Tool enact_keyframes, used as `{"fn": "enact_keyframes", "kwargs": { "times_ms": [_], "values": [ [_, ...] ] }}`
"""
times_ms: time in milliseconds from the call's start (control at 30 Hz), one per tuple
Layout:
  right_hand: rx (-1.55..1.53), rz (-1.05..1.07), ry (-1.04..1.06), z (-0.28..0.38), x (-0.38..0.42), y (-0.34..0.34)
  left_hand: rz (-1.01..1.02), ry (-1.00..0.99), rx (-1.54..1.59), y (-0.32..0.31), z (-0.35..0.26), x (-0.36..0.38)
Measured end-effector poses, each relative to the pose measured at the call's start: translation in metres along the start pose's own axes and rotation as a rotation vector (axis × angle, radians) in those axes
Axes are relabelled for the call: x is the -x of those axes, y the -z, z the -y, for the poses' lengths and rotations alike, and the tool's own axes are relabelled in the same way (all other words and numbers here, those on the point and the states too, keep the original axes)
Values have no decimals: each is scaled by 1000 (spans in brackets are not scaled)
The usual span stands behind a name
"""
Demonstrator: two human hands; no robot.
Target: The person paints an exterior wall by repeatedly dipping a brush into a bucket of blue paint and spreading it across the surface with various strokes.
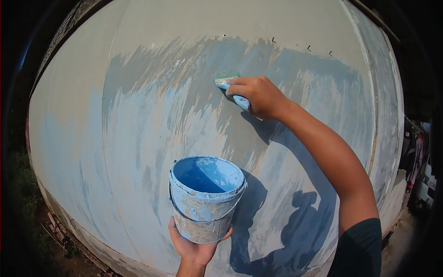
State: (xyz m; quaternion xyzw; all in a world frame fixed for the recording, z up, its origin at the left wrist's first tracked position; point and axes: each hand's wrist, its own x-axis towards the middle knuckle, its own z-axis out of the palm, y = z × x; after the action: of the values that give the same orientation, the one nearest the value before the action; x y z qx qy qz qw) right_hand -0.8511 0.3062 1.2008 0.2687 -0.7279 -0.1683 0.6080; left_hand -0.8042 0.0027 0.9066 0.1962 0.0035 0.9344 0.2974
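Observation:
A paint-smeared bucket [203, 217] with blue paint inside rests upright on my left hand [196, 249], which cups it from below with fingers up its sides. My right hand [260, 97] is closed round the blue-stained handle of a paintbrush [227, 79]. Its greenish-grey bristles touch the wall [184, 111], up and to the right of the bucket. Grey-blue streaks cover the wall's middle, with lighter blue lower down and bare beige at the top. The bucket's wire handle hangs down against its front.
Several small dark hooks or nails [309, 48] stick out above the painted band. A vertical edge strip [369, 92] runs down the right side. Dirt and debris [60, 235] lie at the lower left. Cloth items [410, 157] hang at the far right. My shadow [295, 235] falls on the wall.

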Motion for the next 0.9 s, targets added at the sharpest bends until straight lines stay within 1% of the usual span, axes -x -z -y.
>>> {"fn": "enact_keyframes", "kwargs": {
  "times_ms": [67, 100, 167, 233, 300, 333, 400, 433, 500, 533, 567, 600, 667, 700, 733, 800, 867, 900],
  "values": [
    [-195, 188, 93, 32, 1, 2, 34, 47, -113, 3, -3, -2],
    [-203, 195, 93, 36, -4, 12, 26, 43, -108, 4, -3, 0],
    [-543, 259, -286, 31, -23, 36, 31, 63, -110, 4, -3, -1],
    [-427, 17, -229, -3, -28, 44, 48, 63, -112, 5, -6, 0],
    [-169, -82, -276, -50, -21, 48, 58, 66, -110, 6, -8, 2],
    [-171, -81, -276, -63, -9, 44, 50, 69, -107, 6, -8, 3],
    [94, -259, -175, -88, 14, 37, 36, 72, -100, 4, -1, 3],
    [150, -92, -203, -70, 24, 35, 25, 60, -102, 5, -2, 4],
    [326, 42, -2, -22, 48, 20, 17, 45, -92, 9, -3, 6],
    [275, 47, 84, 0, 56, 14, 13, 32, -99, 11, -5, 8],
    [223, 89, 99, 23, 63, 12, 8, 22, -109, 12, -7, 10],
    [217, 100, 95, 25, 68, 19, -3, 26, -103, 11, 1, 2],
    [-134, 347, 58, 40, 65, 47, -16, -3, -68, 8, 7, 1],
    [-286, 362, -20, 33, 61, 53, -19, 1, -66, 6, 9, 0],
    [-286, 366, -22, 21, 53, 62, -55, -13, -39, 3, 10, 1],
    [-586, 434, -561, -12, 37, 80, -90, -25, -14, -1, 11, 3],
    [-595, 225, -688, -67, 35, 85, -107, -38, -36, -4, 13, 4],
    [-537, 120, -696, -94, 35, 90, -104, -35, -39, -5, 13, 3]
  ]
}}
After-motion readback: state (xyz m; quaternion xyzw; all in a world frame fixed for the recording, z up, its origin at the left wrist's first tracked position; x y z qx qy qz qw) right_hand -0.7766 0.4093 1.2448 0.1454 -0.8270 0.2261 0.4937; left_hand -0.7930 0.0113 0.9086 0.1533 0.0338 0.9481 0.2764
